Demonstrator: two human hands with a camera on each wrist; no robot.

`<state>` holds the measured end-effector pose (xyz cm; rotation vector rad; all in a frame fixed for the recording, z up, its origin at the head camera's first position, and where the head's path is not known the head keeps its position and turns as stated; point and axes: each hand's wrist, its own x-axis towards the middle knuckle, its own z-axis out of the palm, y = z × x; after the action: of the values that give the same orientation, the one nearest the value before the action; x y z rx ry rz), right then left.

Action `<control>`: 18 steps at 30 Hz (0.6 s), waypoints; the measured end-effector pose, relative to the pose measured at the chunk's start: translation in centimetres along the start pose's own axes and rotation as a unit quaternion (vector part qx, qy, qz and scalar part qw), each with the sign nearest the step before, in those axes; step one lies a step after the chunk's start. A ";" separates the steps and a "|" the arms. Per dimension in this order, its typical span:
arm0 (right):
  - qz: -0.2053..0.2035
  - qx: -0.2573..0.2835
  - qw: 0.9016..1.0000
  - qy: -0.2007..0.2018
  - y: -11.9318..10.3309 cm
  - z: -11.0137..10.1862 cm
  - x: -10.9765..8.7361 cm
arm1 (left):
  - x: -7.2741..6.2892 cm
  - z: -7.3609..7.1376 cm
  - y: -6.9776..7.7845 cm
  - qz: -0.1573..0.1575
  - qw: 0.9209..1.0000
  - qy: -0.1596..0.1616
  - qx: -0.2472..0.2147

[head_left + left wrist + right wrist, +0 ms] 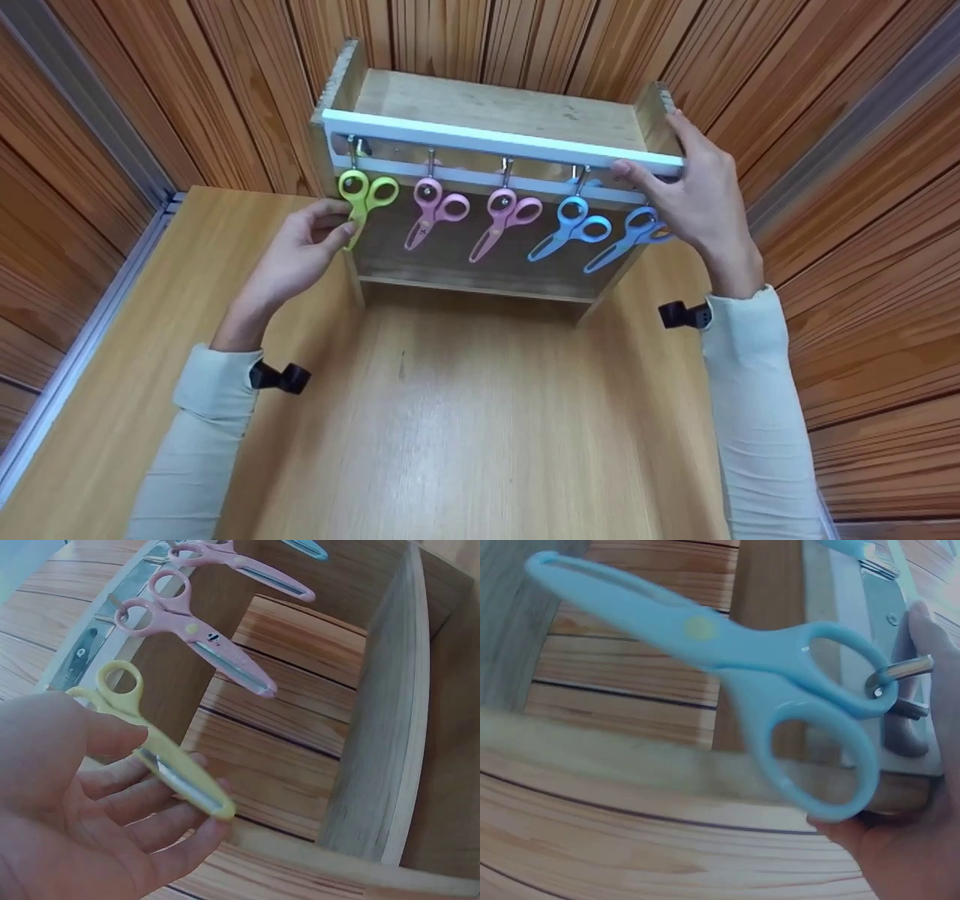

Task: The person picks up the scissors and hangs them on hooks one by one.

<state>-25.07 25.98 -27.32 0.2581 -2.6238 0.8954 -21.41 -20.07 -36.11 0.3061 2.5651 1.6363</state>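
Observation:
My left hand pinches the yellow-green scissors near the blades, thumb in front and fingers behind. A ring of these scissors hangs from the leftmost hook of a white rail. My right hand grips the right end of the wooden shelf, its thumb on the rail. Along the rail hang pink scissors, a second pink pair, blue scissors and another blue pair. In the right wrist view, the rightmost blue scissors hang by one ring on a metal hook.
The shelf stands on a wooden tabletop at the back, near a wood-plank wall. Plank walls also rise at left and right. A metal strip runs along the table's left edge. A black wrist camera sits on each sleeve.

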 end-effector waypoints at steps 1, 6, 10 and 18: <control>-0.006 0.008 1.000 0.019 0.4 0.0 -0.4 | -0.2 0.0 -0.1 0.002 1.000 0.001 0.003; -0.026 0.091 0.987 0.130 2.7 0.9 -2.4 | -1.2 -0.9 -0.9 -0.001 1.000 0.013 0.015; -0.013 0.163 0.962 0.217 4.9 1.4 -3.1 | -1.7 -2.4 -1.9 -0.031 0.999 0.029 0.019; 0.066 0.126 0.962 0.234 10.0 1.7 -2.0 | -1.2 -6.0 -3.5 -0.016 0.981 0.141 0.134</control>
<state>-26.50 32.93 -34.88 -0.0652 -2.1091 1.1734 -21.75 -27.04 -36.80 0.0488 2.9887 1.4094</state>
